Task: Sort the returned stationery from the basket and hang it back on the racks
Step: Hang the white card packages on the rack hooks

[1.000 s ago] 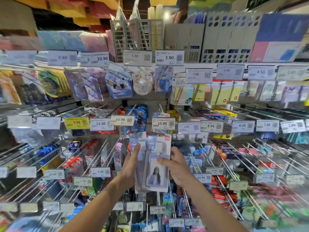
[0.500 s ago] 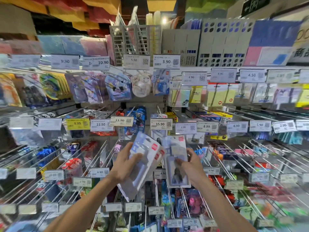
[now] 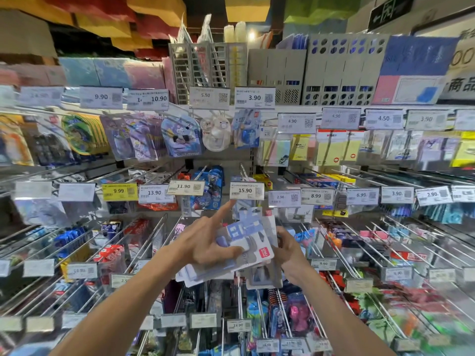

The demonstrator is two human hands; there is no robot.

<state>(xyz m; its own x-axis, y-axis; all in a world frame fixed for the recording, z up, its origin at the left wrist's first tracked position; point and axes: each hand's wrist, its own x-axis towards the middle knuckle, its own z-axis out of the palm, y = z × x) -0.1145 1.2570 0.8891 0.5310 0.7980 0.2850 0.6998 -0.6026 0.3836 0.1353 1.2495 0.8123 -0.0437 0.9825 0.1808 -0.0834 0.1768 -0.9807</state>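
L hand, R hand grip pkgs under 15.90 tag.

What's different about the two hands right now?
The left hand sticks its pointing finger up towards the 15.90 price tag; the right hand curls its fingers round its pack's edge. The left hand's pack lies tilted in front; the right hand's pack stands upright behind. Both hold stationery packs.
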